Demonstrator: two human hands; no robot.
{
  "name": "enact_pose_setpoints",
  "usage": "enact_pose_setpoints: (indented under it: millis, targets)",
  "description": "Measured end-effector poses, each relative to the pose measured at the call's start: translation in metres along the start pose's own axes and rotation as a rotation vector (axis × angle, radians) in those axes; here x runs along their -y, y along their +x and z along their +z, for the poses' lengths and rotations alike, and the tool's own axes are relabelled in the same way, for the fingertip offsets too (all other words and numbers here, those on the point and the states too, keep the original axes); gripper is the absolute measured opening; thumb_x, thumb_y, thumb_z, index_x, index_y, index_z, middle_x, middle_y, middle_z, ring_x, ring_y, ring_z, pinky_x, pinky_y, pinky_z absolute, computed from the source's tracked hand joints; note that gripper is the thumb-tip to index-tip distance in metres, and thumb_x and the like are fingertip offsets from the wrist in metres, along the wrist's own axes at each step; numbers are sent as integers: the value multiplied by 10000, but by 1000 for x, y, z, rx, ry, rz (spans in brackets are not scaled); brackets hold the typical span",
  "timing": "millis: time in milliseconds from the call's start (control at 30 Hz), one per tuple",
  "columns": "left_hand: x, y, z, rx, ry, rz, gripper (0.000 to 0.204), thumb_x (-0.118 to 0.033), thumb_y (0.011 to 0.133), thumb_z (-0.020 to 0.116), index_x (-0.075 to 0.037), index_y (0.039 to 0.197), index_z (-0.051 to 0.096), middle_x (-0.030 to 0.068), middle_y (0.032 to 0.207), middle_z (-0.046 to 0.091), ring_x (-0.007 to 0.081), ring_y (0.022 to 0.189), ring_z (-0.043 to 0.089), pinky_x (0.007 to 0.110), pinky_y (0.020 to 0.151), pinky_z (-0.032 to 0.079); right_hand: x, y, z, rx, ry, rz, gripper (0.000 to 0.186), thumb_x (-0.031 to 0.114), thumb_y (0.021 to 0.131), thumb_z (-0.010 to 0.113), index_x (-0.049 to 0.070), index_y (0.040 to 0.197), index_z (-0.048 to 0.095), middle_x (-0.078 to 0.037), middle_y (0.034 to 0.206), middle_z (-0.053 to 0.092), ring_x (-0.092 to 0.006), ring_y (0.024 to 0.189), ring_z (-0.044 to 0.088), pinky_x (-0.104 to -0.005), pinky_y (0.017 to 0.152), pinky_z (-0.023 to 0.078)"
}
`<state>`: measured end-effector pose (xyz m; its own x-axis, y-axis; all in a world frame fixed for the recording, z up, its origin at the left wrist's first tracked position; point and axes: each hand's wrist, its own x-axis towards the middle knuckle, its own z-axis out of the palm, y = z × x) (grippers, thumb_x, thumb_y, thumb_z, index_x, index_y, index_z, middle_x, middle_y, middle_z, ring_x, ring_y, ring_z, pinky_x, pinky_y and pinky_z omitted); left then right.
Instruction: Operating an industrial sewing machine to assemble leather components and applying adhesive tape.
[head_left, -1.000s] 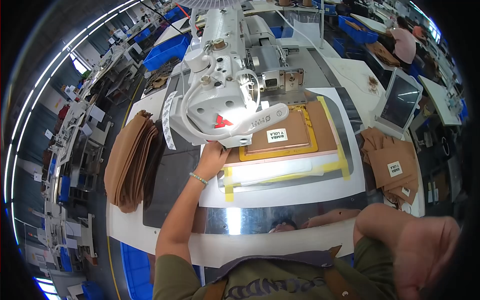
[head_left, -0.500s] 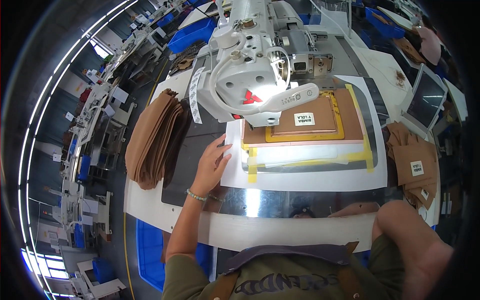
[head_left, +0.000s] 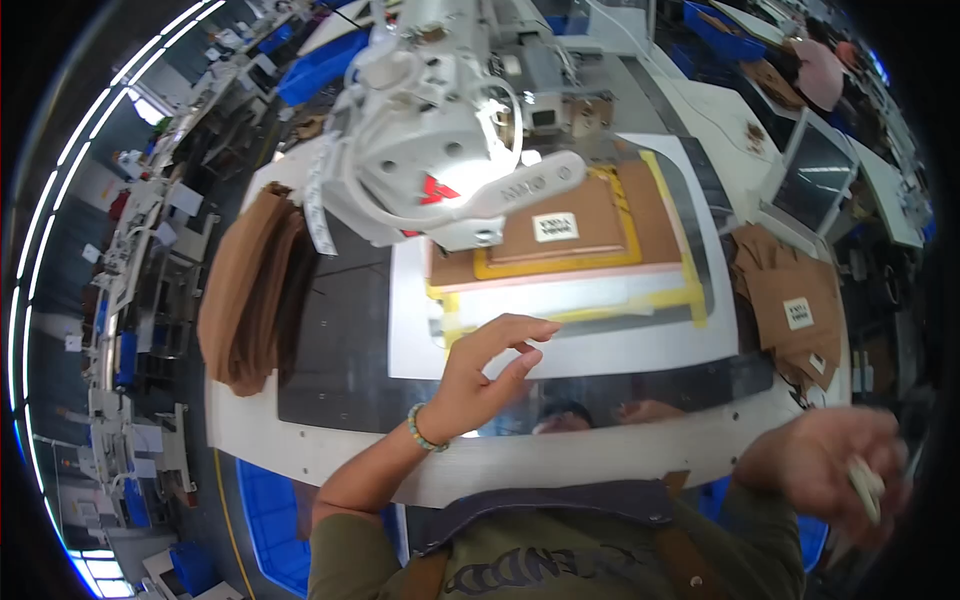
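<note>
I'm hanging my left hand (head_left: 478, 388) across the white sheet (head_left: 620, 355) where its front edge is meeting the dark plate (head_left: 340, 335); thumb and forefinger are curving toward each other, half open, gripping nothing. Over on the right, beyond the table's (head_left: 570, 460) front right corner, my right hand (head_left: 835, 465) is blurring, its fingers loosely closing on a small pale object (head_left: 866, 490); I can't tell what it is.

The labelled brown panel (head_left: 602, 228) is sitting inside the yellow frame (head_left: 560, 269), back from the table's front edge, with the white machine head (head_left: 405, 165) looming over its left side. Along the table's left edge a stack of brown pieces (head_left: 240, 300) is leaning; by the right edge a pile of labelled brown pieces (head_left: 785, 280) is fanning out, the tilted screen (head_left: 815, 185) standing just behind it.
</note>
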<state>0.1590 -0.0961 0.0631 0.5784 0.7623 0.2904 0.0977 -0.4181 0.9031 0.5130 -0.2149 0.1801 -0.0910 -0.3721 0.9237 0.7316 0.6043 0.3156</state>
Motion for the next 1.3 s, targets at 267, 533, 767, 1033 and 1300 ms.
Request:
enact_pose_setpoints:
  millis: [267,533,767,1033,1300]
  targets:
    - [27,21,57,199,-873,-460,487,-276,1134,503,42,1502,509,158,1371,663,186,1154,684,306,993,548,68,-155,54,849,192,472,419,70,831,768,79,1247,721,-116,1252,690,-271,1006,728,-357,839,618]
    - [37,12,61,-16,-698,-509,406,-65,1059,623,30,1451,578,117,1273,724,137,1090,702,275,957,567,79,-171,71,837,304,655,482,89,824,795,95,1296,697,-123,1277,673,-293,1130,677,-389,930,575]
    - [45,13,60,-82,-638,-432,348,-41,1050,629,37,1389,604,138,1216,744,127,1013,710,261,899,577,66,-173,61,896,464,1026,549,43,808,799,43,1343,675,-160,1308,676,-323,1188,645,-396,1011,522]
    - [48,14,61,-88,-627,-457,303,-51,1046,641,51,1331,617,132,1195,744,127,1015,710,259,888,578,74,-184,65,899,567,1110,496,1,825,801,63,1307,701,-127,1245,690,-289,1145,664,-374,979,536]
    - [47,14,59,-37,-710,-515,293,-74,1066,610,54,1328,638,122,1176,732,135,1002,711,262,894,578,76,-185,66,924,488,1055,319,91,883,780,86,1200,744,-75,1170,702,-288,1059,671,-375,898,546]
